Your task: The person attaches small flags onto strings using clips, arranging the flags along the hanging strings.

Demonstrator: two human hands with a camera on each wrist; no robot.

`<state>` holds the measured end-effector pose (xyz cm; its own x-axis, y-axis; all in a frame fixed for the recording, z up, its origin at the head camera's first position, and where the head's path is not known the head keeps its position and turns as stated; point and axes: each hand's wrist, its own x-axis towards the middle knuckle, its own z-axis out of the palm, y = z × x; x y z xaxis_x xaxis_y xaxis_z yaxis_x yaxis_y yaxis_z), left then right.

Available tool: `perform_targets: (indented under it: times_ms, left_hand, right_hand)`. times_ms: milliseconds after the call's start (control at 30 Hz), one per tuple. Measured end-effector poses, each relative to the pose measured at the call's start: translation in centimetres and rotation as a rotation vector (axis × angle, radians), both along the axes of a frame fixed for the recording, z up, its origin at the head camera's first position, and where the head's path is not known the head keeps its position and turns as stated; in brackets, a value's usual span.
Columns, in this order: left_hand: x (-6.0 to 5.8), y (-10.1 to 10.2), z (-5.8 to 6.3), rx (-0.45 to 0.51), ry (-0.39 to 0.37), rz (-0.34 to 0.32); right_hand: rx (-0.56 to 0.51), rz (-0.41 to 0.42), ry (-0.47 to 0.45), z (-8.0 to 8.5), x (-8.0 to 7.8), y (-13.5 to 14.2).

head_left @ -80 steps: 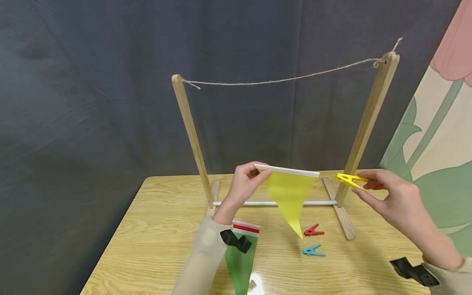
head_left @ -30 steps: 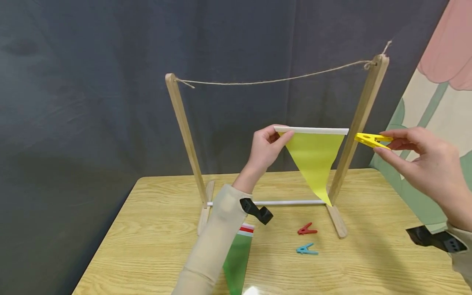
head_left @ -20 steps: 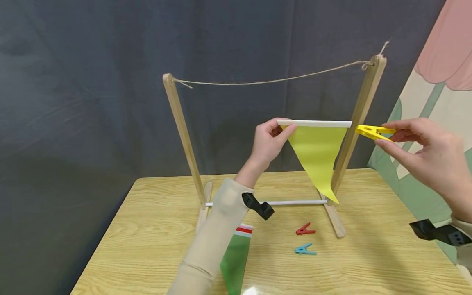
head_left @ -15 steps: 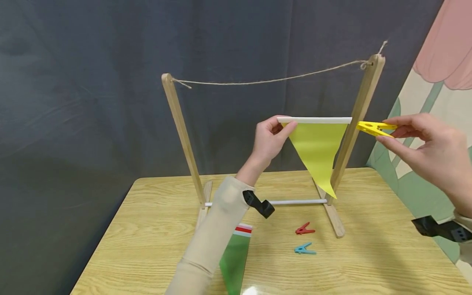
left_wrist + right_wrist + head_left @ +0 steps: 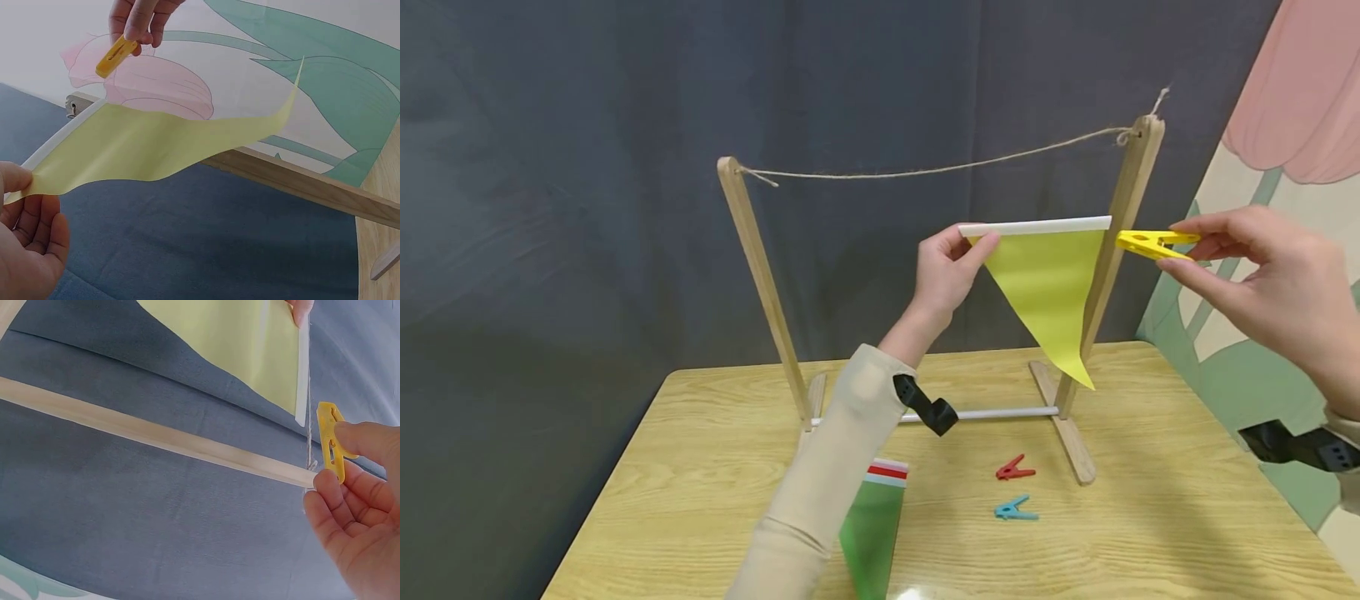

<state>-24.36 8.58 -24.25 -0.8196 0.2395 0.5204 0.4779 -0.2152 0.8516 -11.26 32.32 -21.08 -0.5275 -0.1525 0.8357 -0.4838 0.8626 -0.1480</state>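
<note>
My left hand [image 5: 946, 271] pinches the left end of the white top strip of a yellow pennant [image 5: 1047, 279], which hangs point down below the string [image 5: 917, 173]. The same pennant [image 5: 134, 144] stretches away from the thumb in the left wrist view. My right hand [image 5: 1273, 279] pinches a yellow clothespin [image 5: 1142, 242] by its handles, just right of the pennant's free upper corner. Pennant and clothespin are apart. In the right wrist view the clothespin [image 5: 331, 440] sits between thumb and fingers, near the end of the white strip.
Two wooden posts [image 5: 763, 275] hold the sagging string, joined low down by a white rod [image 5: 1000, 413]. On the wooden table [image 5: 700, 483] lie a red clothespin [image 5: 1015, 468], a blue clothespin [image 5: 1015, 508] and a green pennant [image 5: 874, 529], partly behind the left sleeve.
Both hands have risen from near table height toward the string, carrying the yellow pennant and the clothespin. Over the last half second they rise a little further, and the pennant's strip tilts up rightward.
</note>
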Motion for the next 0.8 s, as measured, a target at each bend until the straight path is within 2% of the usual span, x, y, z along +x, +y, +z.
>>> perform_targets:
  times_ms: [300, 533, 800]
  left_hand:
    - [-0.7, 1.1, 0.9, 0.046, -0.054, 0.005]
    - [-1.1, 1.1, 2.0, 0.054, -0.087, 0.023]
    - [-1.4, 0.9, 3.0, 0.069, -0.098, 0.036]
  right_hand:
    - [-0.015, 0.003, 0.014, 1.2, 0.0, -0.1]
    - [0.08, -0.012, 0.011, 2.7, -0.6, -0.5]
    - [0.119, -0.012, 0.043, 4.2, -1.0, -0.7]
